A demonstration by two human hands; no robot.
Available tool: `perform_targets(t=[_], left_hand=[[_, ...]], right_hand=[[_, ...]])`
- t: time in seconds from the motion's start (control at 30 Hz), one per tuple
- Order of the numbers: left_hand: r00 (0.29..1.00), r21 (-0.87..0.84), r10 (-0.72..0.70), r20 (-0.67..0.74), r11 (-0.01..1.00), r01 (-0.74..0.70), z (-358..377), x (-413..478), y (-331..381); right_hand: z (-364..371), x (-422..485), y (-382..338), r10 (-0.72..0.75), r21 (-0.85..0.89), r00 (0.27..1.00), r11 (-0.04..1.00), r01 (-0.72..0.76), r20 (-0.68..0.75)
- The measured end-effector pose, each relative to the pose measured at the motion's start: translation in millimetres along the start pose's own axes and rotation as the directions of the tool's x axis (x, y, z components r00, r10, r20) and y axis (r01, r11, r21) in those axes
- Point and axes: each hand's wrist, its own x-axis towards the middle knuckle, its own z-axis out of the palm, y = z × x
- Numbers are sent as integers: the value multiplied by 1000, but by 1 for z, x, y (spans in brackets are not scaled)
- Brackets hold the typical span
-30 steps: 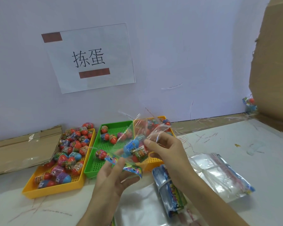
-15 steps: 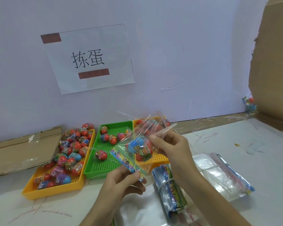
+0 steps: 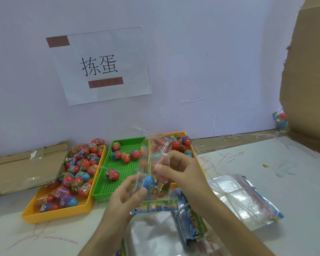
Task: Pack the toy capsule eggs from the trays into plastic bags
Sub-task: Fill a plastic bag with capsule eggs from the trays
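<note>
I hold the bag (image 3: pixel 153 206) above the worktop (image 3: pixel 294 191), in front of the green tray (image 3: pixel 100 194) and the right yellow tray (image 3: pixel 197 157). The bag is clear, with a printed strip along its lower edge and its mouth turned upward. Inside it sits a blue egg (image 3: pixel 149 181) with at least one red one beside it; the full count cannot be told through the film.

My left hand (image 3: pixel 126 196) pinches the lower part of the bag, thumb and fingers closed on the film at the blue egg. My right hand (image 3: pixel 179 169) pinches the upper part of the bag, fingers curled on the film.

Three trays stand side by side near the wall. The left yellow tray (image 3: pixel 59 217) is heaped with eggs (image 3: pixel 76 169). The green tray holds a few, spread apart. The right yellow tray holds some at its far end; the rest is hidden by the bag and my right hand.

Below my right wrist lies a banded bundle (image 3: pixel 189 220) of printed bags. Right of it lies a stack (image 3: pixel 248 202) of clear bags. Cardboard (image 3: pixel 17 169) lies left of the trays. A paper sign (image 3: pixel 100 65) hangs on the wall.
</note>
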Motion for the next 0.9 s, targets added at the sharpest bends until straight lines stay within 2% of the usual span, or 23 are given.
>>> perform_targets(t=[0.17,0.33,0.5,0.7,0.9], left_hand=[[996,30,75,-57,997,-73,1,2,-6],[980,39,119,-160,993,-114,-6,5,-8],[973,140,140,-181,983,-115,-7,4,-8],[978,151,99,-182,986,-72,-6,5,-9],[983,154,83,-164,986,-58,-5,6,-8]], right_hand=[[7,-2,7,-63,-173,997,982,71,49],[7,-5,6,83,-238,984,970,-43,158],[13,-7,12,63,-395,987,919,0,147],[16,-8,14,-19,-413,989,907,78,144],[15,-8,13,-42,-361,992,929,83,120]])
